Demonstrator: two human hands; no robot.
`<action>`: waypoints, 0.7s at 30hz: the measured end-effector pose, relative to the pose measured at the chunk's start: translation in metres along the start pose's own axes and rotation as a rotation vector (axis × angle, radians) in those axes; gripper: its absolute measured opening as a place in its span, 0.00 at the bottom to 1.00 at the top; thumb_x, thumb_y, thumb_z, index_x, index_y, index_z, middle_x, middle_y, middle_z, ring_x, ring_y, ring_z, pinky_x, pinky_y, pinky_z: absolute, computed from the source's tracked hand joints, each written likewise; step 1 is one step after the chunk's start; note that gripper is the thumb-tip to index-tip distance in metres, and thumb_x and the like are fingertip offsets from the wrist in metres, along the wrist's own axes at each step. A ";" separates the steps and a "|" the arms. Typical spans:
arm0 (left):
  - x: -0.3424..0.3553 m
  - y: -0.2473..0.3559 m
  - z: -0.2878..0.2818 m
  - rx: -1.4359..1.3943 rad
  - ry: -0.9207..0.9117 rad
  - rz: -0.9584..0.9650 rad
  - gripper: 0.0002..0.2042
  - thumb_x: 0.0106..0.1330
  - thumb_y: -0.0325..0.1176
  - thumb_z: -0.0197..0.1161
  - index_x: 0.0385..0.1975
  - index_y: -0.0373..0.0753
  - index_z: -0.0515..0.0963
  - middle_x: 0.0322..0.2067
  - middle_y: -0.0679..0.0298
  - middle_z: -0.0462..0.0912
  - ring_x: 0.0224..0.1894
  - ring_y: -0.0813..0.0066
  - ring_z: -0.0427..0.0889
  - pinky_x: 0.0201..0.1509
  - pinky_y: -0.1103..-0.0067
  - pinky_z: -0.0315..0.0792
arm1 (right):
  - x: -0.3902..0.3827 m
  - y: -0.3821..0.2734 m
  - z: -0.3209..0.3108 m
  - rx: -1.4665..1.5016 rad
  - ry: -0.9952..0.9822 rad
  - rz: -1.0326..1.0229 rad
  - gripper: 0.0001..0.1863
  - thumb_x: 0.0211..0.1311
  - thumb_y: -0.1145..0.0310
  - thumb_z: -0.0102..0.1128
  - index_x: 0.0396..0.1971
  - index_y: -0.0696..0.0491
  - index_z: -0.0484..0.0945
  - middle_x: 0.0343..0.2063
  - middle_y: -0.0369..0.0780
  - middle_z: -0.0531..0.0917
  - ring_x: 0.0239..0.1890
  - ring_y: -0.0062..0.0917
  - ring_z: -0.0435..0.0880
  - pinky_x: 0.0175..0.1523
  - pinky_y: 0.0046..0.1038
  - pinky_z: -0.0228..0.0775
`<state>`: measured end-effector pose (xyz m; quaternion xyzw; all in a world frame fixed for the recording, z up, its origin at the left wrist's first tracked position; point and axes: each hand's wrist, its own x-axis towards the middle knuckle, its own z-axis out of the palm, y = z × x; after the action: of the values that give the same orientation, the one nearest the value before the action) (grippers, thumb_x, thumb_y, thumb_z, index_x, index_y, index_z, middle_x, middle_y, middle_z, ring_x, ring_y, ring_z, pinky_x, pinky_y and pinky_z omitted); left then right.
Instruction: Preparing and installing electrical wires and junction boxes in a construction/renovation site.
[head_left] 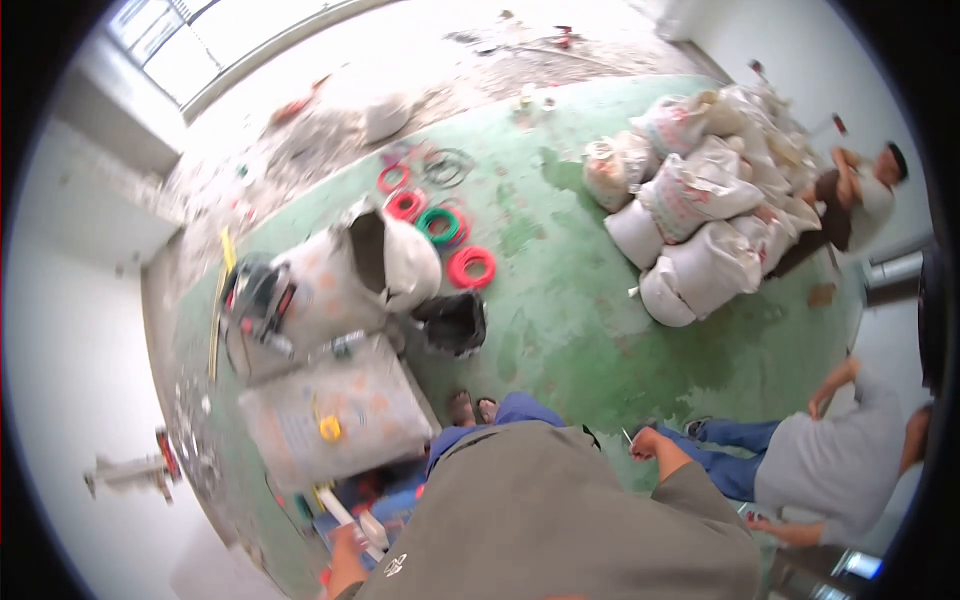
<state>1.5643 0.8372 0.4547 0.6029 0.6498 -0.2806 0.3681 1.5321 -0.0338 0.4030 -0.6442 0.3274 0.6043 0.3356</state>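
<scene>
Low at left, your left hand is by a white object near a blue box, its grip too blurred to tell; your right hand curls around a slim item. Seemingly a reach; next calls for a sure grasp.

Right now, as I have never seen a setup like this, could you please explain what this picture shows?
There is no machine: a person works with two bare hands. A wide fisheye camera on their head looks down, so straight edges bend. The dark olive clothing at the bottom is their own. Their right hand seems to grip a thin, light object; their left hand is at a long white object, too blurred to tell whether it is held. A yellow tape measure lies on a pale bundle. On the green floor are a red coil and piled white sacks.
</scene>
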 end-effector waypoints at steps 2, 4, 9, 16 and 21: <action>0.025 0.078 -0.083 -0.171 0.320 -0.051 0.20 0.56 0.44 0.62 0.47 0.42 0.73 0.37 0.59 0.79 0.39 0.60 0.80 0.37 0.56 0.74 | -0.010 -0.006 0.023 0.135 0.131 -0.001 0.07 0.56 0.68 0.59 0.23 0.55 0.82 0.20 0.37 0.83 0.20 0.20 0.81 0.21 0.25 0.71; 0.028 0.168 -0.142 -0.323 0.490 0.115 0.17 0.57 0.43 0.61 0.42 0.41 0.75 0.37 0.60 0.80 0.38 0.61 0.80 0.34 0.62 0.74 | -0.011 -0.023 0.043 0.196 0.167 -0.008 0.07 0.57 0.68 0.58 0.25 0.55 0.82 0.20 0.37 0.83 0.19 0.20 0.80 0.22 0.25 0.73; -0.009 0.390 -0.058 -0.556 0.277 0.617 0.12 0.60 0.37 0.51 0.38 0.38 0.73 0.27 0.62 0.77 0.24 0.68 0.75 0.23 0.70 0.69 | 0.009 -0.076 0.050 -0.032 0.077 -0.235 0.08 0.58 0.65 0.58 0.29 0.53 0.82 0.22 0.36 0.83 0.22 0.20 0.81 0.28 0.26 0.75; -0.231 0.463 0.424 0.733 -0.038 1.425 0.15 0.52 0.27 0.50 0.37 0.34 0.79 0.41 0.51 0.78 0.46 0.53 0.76 0.52 0.68 0.69 | 0.028 -0.122 -0.110 0.321 -0.001 0.006 0.06 0.58 0.67 0.60 0.29 0.52 0.83 0.20 0.35 0.82 0.22 0.20 0.80 0.28 0.26 0.74; -0.440 0.480 0.594 1.188 -1.084 1.550 0.14 0.63 0.36 0.55 0.44 0.35 0.76 0.35 0.53 0.78 0.39 0.59 0.77 0.48 0.70 0.70 | 0.009 -0.149 -0.245 0.670 0.027 -0.125 0.03 0.53 0.72 0.62 0.24 0.55 0.82 0.18 0.37 0.81 0.18 0.20 0.77 0.22 0.24 0.69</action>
<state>2.1239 0.1580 0.5127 0.7233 -0.3856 -0.4670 0.3316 1.7925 -0.1537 0.4101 -0.5248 0.4718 0.4330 0.5608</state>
